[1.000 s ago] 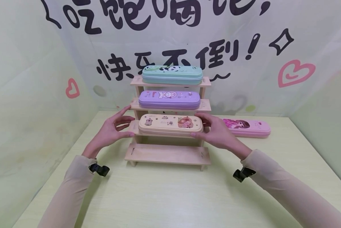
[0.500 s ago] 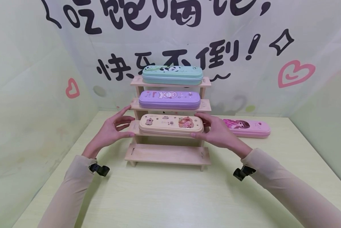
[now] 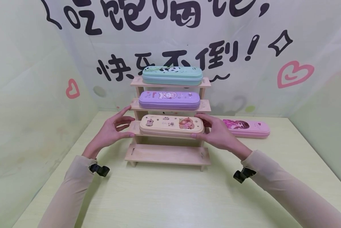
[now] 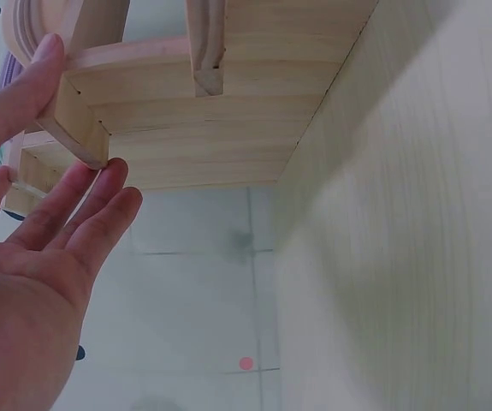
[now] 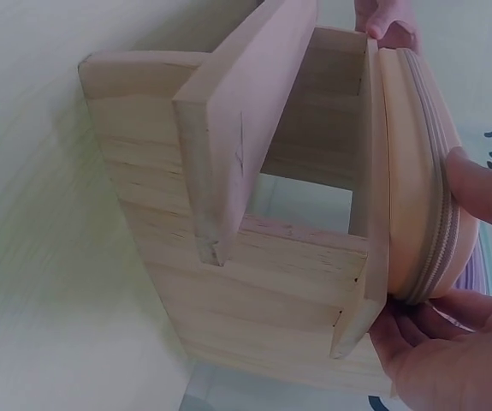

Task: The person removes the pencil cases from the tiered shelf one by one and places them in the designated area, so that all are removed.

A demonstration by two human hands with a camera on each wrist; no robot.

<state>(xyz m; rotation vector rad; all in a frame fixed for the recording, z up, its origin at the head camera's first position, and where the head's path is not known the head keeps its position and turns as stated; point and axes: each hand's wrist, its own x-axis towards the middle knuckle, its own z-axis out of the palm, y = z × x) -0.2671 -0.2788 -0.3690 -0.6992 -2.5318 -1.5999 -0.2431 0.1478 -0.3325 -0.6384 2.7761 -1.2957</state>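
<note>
A cream pencil case (image 3: 170, 125) with cartoon prints and a zip lies along the third step down of a four-step wooden display stand (image 3: 167, 153). My right hand (image 3: 217, 131) holds the case's right end, thumb at the front and fingers behind, as the right wrist view also shows. At the left end of that same step is my left hand (image 3: 112, 131). In the left wrist view its thumb (image 4: 36, 77) lies at the front corner of the board and its fingers (image 4: 100, 227) reach the other corner. Its index fingertip meets the step above.
A purple pencil case (image 3: 169, 100) sits on the second step and a mint panda one (image 3: 172, 76) on top. On the pale table (image 3: 170, 196), right of the stand, lies a pink pencil case (image 3: 253, 129). A printed cloth backdrop (image 3: 230, 25) hangs behind.
The cream pencil case has shifted slightly to the right along its step, with my right hand on it. My left hand and the stand have stayed in place.
</note>
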